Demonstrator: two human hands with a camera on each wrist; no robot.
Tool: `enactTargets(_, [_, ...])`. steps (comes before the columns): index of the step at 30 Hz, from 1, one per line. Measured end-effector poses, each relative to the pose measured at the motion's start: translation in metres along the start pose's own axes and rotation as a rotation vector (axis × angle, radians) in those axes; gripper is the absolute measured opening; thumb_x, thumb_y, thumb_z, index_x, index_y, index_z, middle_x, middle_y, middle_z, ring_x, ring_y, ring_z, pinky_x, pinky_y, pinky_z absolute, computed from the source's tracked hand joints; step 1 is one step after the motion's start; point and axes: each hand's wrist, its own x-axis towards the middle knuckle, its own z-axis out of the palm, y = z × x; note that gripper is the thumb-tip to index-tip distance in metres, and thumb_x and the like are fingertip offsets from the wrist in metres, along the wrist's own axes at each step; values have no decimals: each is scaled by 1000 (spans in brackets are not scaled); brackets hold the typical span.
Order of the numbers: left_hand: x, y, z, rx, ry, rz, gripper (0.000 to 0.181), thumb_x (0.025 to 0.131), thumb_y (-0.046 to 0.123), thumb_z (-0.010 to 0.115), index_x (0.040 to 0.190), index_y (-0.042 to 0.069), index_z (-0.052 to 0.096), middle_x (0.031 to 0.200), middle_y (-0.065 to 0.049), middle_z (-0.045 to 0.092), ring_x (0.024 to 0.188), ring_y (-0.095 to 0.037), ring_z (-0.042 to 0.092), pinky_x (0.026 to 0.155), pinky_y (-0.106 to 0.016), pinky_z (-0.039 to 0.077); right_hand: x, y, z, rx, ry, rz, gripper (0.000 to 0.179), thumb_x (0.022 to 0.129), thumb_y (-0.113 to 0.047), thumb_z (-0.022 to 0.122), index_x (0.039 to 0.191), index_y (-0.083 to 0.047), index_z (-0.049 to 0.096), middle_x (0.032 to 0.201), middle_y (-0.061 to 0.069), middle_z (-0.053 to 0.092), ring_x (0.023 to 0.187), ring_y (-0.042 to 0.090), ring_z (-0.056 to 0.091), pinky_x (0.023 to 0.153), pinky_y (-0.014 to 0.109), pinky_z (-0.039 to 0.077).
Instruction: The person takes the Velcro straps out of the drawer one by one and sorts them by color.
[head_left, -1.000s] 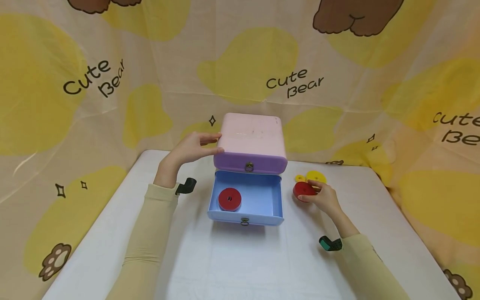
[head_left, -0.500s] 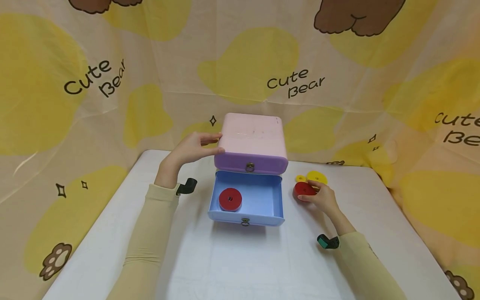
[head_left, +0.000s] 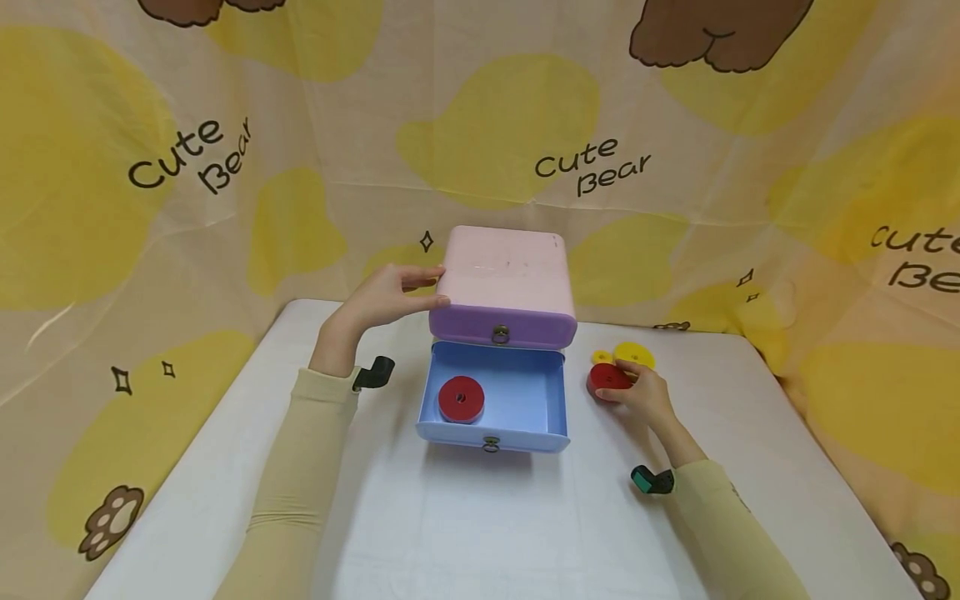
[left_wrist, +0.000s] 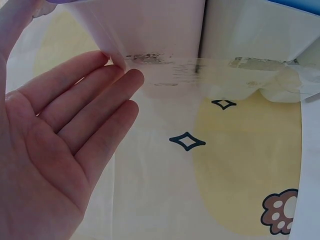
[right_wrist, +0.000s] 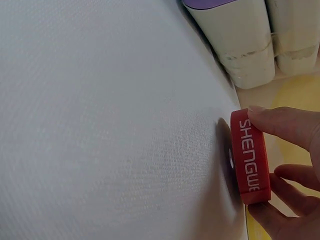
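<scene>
Wearing pale sleeves (head_left: 288, 483), a person works with two bare hands at a white-covered table (head_left: 487, 533), a black device (head_left: 652, 481) on the right wrist and another on the left. A blue drawer (head_left: 525, 400) stands pulled out at center, a second red roll (head_left: 461, 411) lying inside toward 8 o'clock. At 3 o'clock from the drawer, the right hand (head_left: 649, 398) holds a red roll (head_left: 602, 382), thumb and fingers narrowed around its rim; whether the roll touches the table cannot be told. White capitals on its edge read "SHENGWE" in the right wrist view, the last letter hard to make out. Just beyond, a small yellow disc (head_left: 602, 357) lies at 12 o'clock from the held roll and a larger yellow disc (head_left: 632, 353) between 1 and 2. At 10 o'clock from the drawer, the left hand (head_left: 378, 296) touches the side of a pink-and-purple box (head_left: 502, 279) above the blue drawer, its thumb set wide of four nearly straight fingers. Black lettering on the cloth backdrop (head_left: 487, 125) reads "Cute Bear" three times: at 10 o'clock, between 1 and 2, and at 3 o'clock, where the frame's edge cuts it.
</scene>
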Motion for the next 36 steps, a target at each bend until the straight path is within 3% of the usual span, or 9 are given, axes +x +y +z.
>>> enactTargets(36, [-1,0,1,5,3,-3,77,72,60,73,135,21,55,134,1,57,125,-19,54,101,-44,45,1,9,-2,-31,9,-41,79,78,-27,78,142,-1,41,139,25,47,127,42,42,106,53,37])
